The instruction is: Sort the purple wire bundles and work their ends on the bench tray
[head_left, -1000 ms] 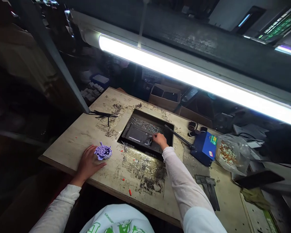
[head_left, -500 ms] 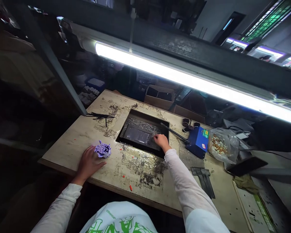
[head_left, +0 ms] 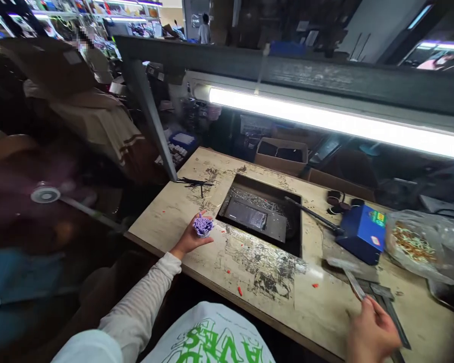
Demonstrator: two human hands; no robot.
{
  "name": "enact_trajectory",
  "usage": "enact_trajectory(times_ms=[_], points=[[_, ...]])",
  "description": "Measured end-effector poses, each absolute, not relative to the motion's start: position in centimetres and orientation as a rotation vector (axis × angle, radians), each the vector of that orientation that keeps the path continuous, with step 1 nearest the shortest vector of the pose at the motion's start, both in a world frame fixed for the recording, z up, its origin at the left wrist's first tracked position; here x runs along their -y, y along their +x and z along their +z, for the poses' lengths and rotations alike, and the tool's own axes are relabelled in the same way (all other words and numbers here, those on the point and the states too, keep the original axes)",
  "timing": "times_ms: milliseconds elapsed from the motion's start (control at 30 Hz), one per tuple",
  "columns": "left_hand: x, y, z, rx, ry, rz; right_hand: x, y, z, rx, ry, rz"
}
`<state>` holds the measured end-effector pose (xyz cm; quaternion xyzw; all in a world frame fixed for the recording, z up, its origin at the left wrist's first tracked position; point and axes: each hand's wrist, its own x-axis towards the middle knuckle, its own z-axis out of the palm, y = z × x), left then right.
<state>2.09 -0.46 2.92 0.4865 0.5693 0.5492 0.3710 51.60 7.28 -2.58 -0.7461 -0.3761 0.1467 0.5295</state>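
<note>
A round bundle of thin purple sticks (head_left: 203, 226) stands at the left part of the wooden table, and my left hand (head_left: 191, 238) is curled around its near left side. At the lower right, my right hand (head_left: 374, 330) pinches a thin, flat tool with a pale wide end (head_left: 353, 283), held above the table. Near that hand lies a dark, flat angled piece (head_left: 386, 300). Between my hands, a rectangular recess (head_left: 297, 237) in the table holds a dark plate (head_left: 276, 227) and thin scraps.
A blue box (head_left: 359, 232) with a dark rod leaning from it stands right of the recess, beside a plastic bag of small pieces (head_left: 412, 244). Black strips (head_left: 194, 182) lie back left. A lit tube lamp (head_left: 325, 121) crosses above. A fan (head_left: 45, 195) is at the left.
My right hand has left the recess for the lower right and now holds the flat tool. My left hand has closed around the purple bundle. The view has shifted left.
</note>
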Motion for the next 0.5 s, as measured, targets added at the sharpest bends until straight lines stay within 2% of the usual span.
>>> enact_trajectory(times_ms=[133,267,400,500], points=[[-0.2,2.1,3.1,-1.472,1.034,1.452,-4.1,52.5,-2.2,0.973,-1.952,0.232],[-0.5,2.7,2.9,-1.496,0.808,1.511,-4.3,52.2,-0.8,1.189,-2.054,0.068],[-0.9,3.4,4.1,-1.459,0.679,1.611,-5.9,46.9,1.6,1.227,-1.844,0.504],[-1.1,4.5,5.7,-1.393,0.564,1.694,-5.5,38.1,3.8,1.609,-1.530,0.896]])
